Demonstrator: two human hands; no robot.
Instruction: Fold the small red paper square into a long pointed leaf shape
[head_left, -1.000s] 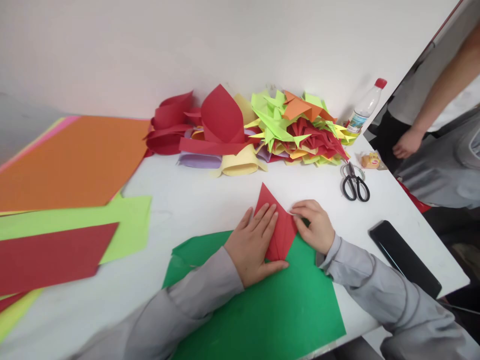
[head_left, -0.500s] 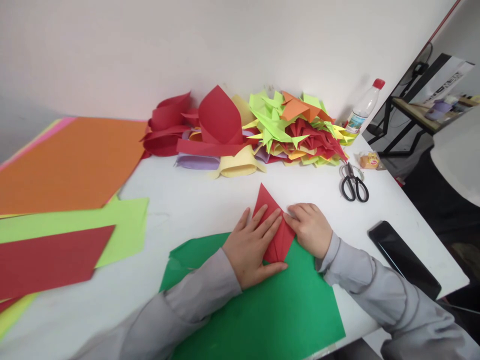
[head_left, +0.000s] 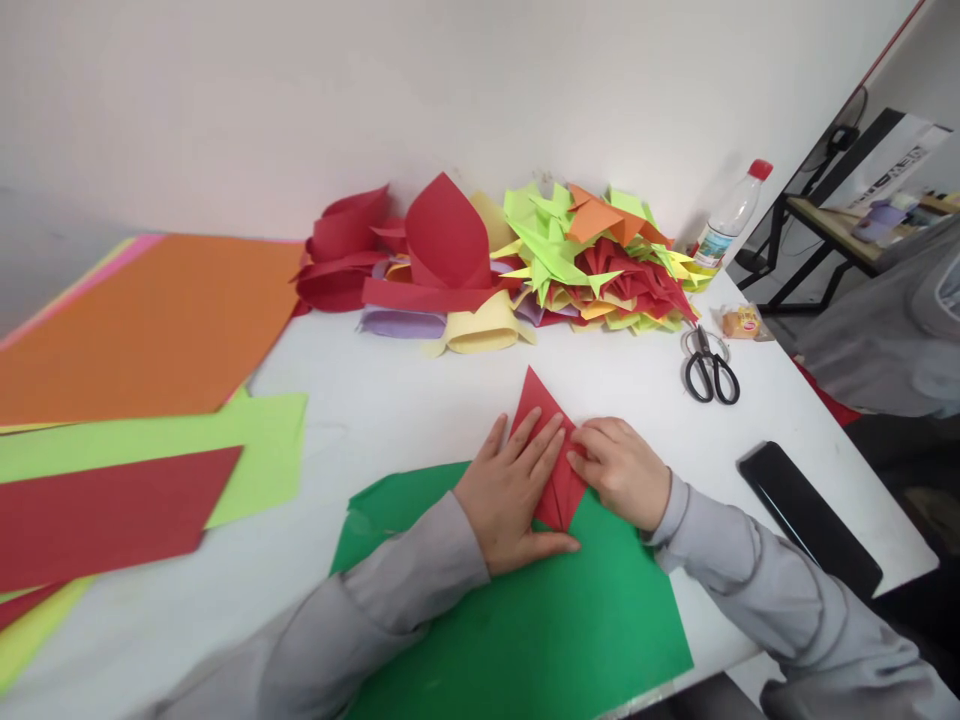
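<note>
A red folded paper (head_left: 564, 492), kite-shaped with creases running to its lower tip, lies partly on a green sheet (head_left: 555, 630) and partly on the white table. Across its left side my left hand (head_left: 508, 500) lies flat, fingers stretched out and thumb apart below the lower tip. At the paper's right edge my right hand (head_left: 624, 475) is closed, its thumb and curled fingers pinching that edge. The left hand hides the paper's left side.
Large coloured sheets (head_left: 165, 330) are spread at the left. Rolled red paper shapes (head_left: 448, 235) and piled folded paper pieces (head_left: 551, 245) line the wall. Scissors (head_left: 712, 370), a wrapped snack (head_left: 741, 322), a bottle (head_left: 731, 215) and a black phone (head_left: 810, 518) are at the right.
My right hand has shifted slightly lower, its fingers more curled at the paper's edge. My left hand stays flat. At the far right, a grey-clothed person has come further into view.
</note>
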